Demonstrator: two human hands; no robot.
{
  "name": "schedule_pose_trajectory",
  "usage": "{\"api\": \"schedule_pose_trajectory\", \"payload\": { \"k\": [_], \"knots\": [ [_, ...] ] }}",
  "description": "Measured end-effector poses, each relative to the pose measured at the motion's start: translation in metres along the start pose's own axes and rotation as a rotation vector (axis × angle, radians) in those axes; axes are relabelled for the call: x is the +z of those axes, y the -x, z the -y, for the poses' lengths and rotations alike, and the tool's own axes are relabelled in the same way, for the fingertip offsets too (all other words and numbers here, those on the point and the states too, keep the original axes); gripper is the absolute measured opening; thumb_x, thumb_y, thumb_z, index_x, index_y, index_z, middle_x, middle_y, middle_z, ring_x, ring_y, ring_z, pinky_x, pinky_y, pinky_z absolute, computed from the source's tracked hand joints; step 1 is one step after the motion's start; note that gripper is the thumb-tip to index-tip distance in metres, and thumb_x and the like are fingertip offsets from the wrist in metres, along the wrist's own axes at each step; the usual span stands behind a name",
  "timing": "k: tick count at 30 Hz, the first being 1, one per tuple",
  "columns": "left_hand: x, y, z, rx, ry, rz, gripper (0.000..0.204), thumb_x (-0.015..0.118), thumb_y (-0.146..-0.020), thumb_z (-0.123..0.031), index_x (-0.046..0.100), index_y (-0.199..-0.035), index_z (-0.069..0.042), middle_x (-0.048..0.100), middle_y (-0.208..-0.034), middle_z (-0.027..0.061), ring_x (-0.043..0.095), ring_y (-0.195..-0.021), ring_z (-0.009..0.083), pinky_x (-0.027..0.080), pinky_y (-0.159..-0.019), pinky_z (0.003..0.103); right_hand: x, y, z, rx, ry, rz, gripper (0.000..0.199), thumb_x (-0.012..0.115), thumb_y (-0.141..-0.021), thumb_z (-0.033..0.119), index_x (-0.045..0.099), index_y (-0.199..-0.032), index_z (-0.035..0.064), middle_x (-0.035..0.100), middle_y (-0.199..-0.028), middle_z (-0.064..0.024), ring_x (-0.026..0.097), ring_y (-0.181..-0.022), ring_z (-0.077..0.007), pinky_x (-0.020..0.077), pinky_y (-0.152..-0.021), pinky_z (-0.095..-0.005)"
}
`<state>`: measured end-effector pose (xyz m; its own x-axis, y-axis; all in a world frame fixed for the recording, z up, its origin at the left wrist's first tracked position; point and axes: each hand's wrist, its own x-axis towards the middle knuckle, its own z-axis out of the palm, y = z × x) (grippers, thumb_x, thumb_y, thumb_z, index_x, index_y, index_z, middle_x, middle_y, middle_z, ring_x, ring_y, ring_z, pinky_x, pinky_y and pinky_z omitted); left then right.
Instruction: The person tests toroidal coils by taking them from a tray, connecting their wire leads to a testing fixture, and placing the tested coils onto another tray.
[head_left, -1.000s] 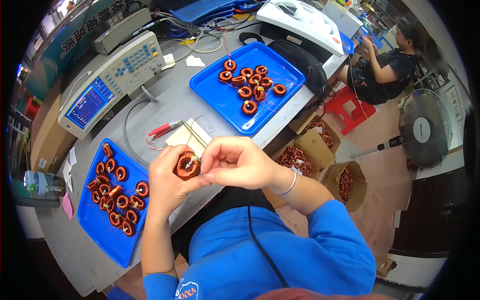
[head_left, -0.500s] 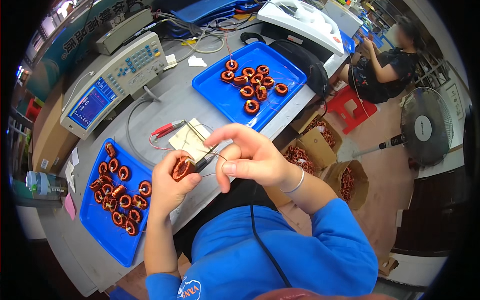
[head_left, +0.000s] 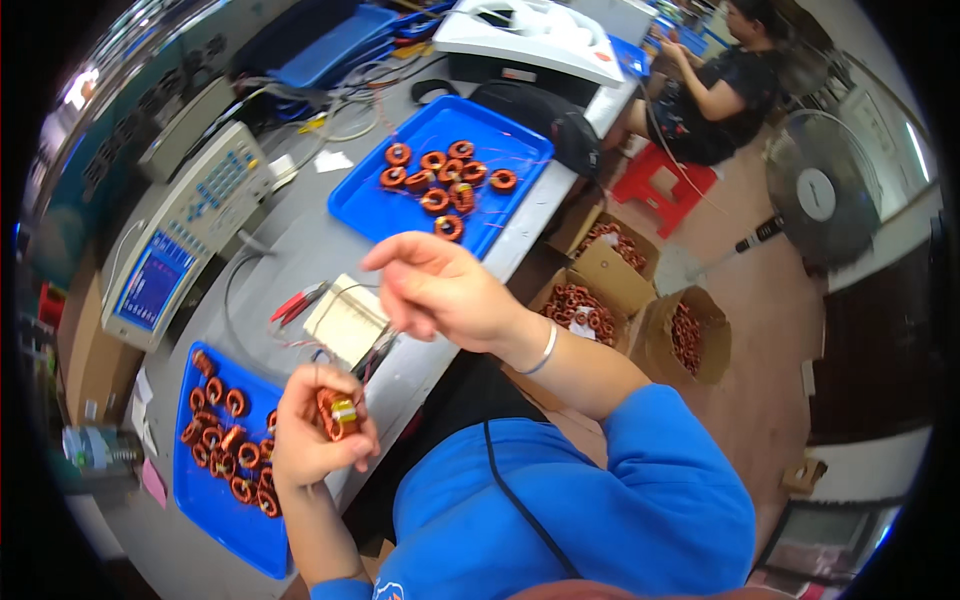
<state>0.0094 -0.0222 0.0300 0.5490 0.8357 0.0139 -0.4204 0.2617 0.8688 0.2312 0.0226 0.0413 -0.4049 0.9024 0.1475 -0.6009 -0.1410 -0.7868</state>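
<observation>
1. Left hand (head_left: 318, 430): at the near left edge of the bench (head_left: 290, 245), fingers and thumb closed around one copper coil.
2. Coil (head_left: 334, 408): one piece, in the left hand, between the thumb side and the bent fingers; its yellow-and-white tape band faces right, out of the grip; the far side of the winding is covered by the fingers.
3. Right hand (head_left: 435, 290): raised over the bench, farther and to the right of the coil, well apart from it; fingers loosely bent, nothing visible between them; a silver bracelet (head_left: 545, 350) at the wrist.
4. Pale block (head_left: 340, 322): on the bench, between the two hands and farther than the left one; a dark cable lies across it.
5. Red clip (head_left: 295, 306): just left of the pale block.
6. Left tray (head_left: 215, 512): blue, beside the left hand, bearing many copper coils.
7. Far tray (head_left: 360, 208): blue, beyond the right hand, bearing a looser group of coils with thin wire tails.
8. Meter (head_left: 205, 212): beige, lit screen, far left.
9. Cardboard boxes (head_left: 638, 278): on the floor at right, holding more coils.
</observation>
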Motion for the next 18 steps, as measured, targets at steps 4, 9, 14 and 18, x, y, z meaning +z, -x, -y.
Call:
{"api": "schedule_pose_trajectory", "payload": {
  "k": [4, 9, 14, 18],
  "knots": [
    [0.0, -0.005, 0.003, -0.001, -0.001, 0.057, 0.053, 0.075, -0.062, 0.009, 0.044, -0.104, 0.001, 0.055, -0.088, 0.0173, 0.064, -0.066, 0.028, 0.052, -0.042, 0.029, -0.003, 0.001, 0.004, -0.066, 0.217, -0.025, 0.018, 0.05, -0.093, 0.006, 0.062, -0.105, -0.0003, 0.057, -0.094, -0.0053, 0.05, -0.063, -0.0066, 0.0409, -0.056, -0.0193],
    [-0.011, 0.001, 0.002, 0.007, 0.01, -0.083, 0.04, 0.056, -0.091, -0.023, 0.045, -0.118, 0.005, 0.058, -0.095, 0.0203, 0.063, -0.066, 0.028, 0.053, -0.045, 0.033, -0.015, 0.004, 0.015, -0.377, 0.696, 0.085, 0.016, 0.059, -0.083, -0.002, 0.069, -0.095, 0.0035, 0.057, -0.102, -0.0066, 0.054, -0.095, -0.0159, 0.0446, -0.082, -0.0278],
    [-0.026, 0.004, -0.011, 0.058, -0.544, -0.194, 0.02, 0.067, -0.079, -0.007, 0.059, -0.095, 0.002, 0.06, -0.09, 0.0089, 0.061, -0.071, 0.0165, 0.047, -0.055, 0.023, -0.034, 0.005, 0.055, -0.473, 1.042, 0.165, 0.036, 0.05, -0.07, -0.011, 0.069, -0.094, 0.0073, 0.062, -0.106, -0.0079, 0.057, -0.101, -0.0225, 0.0444, -0.089, -0.0313],
    [-0.005, -0.023, -0.019, 0.088, -1.152, -0.138, 0.016, 0.069, -0.072, 0.003, 0.059, -0.085, 0.001, 0.057, -0.082, 0.0087, 0.057, -0.069, 0.0153, 0.046, -0.062, 0.025, -0.019, -0.005, 0.077, -0.607, 1.044, 0.169, 0.017, 0.06, -0.083, 0.001, 0.067, -0.098, 0.0018, 0.065, -0.101, -0.0095, 0.061, -0.095, -0.0206, 0.0471, -0.084, -0.0315]
  ]
}}
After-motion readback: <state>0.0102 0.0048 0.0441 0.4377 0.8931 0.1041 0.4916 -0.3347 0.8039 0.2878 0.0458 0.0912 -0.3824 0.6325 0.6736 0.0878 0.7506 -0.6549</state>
